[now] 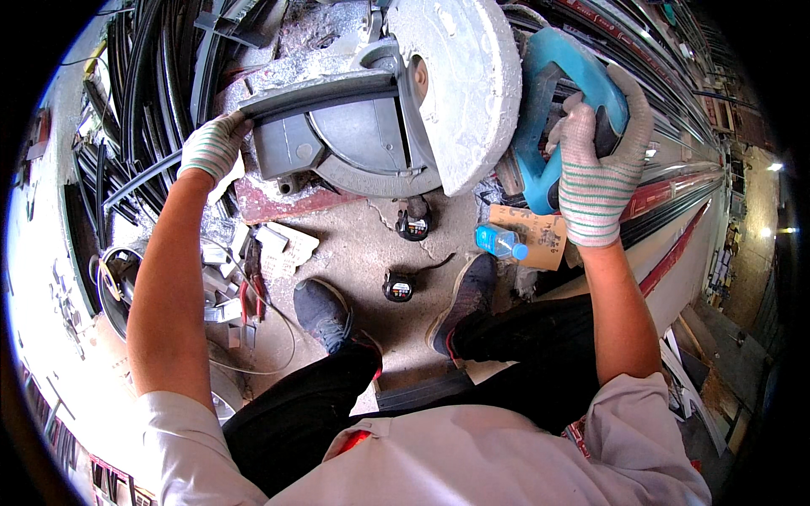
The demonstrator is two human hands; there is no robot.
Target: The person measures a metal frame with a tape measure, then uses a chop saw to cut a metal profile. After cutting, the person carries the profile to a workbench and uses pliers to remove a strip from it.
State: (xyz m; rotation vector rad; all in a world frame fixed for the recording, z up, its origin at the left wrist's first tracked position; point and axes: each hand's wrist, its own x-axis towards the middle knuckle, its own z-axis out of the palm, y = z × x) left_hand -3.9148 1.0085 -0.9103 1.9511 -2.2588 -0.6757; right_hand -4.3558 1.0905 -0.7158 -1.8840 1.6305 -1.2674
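A miter saw with a dusty white blade guard (468, 84) and a grey turntable (359, 135) sits ahead of me. My left hand (213, 150), in a white glove with green stripes, is closed round the near end of a dark metal profile (325, 97) lying along the saw's fence. A narrow grey strip (142, 180) shows on the other side of that hand; whether it is the same piece I cannot tell. My right hand (603, 160), gloved alike, wraps round the saw's teal handle (582, 63). The blade is mostly hidden by the guard.
Two tape measures (413, 226) lie on the floor between saw and shoes. A blue-labelled bottle (500, 242) rests by a cardboard piece (536, 232). Red-handled pliers (251, 295) and offcuts are at left, near a bucket (118, 287). Long profiles (156, 84) crowd both sides.
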